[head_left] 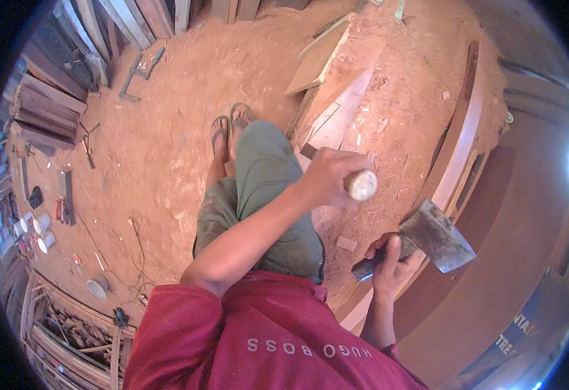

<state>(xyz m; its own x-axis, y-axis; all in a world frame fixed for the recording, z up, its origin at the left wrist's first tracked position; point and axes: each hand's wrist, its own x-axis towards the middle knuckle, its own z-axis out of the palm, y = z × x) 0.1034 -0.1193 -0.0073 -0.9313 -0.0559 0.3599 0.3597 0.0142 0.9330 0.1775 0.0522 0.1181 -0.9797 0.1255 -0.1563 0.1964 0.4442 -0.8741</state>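
My left hand [326, 177] is closed on a tool's handle [362, 185], its round pale end facing up, with a dark part [308, 150] showing beyond my knuckles over a pale board [336, 122]. Whether the tool touches the board I cannot tell. At the lower right my right hand [391, 263] grips a dark tool with a broad, worn metal head [447, 244], held beside a long plank. My bent legs [265, 195] are left of the board, with feet in sandals.
Timber stacks [47, 110] line the left and upper left. On the dirt floor [154, 162] lie tools, cords, white containers [42, 223] and wood chips. A long curved plank [460, 136] runs along the right, beside a large brown surface [525, 214]. A wooden frame [76, 325] holds offcuts lower left.
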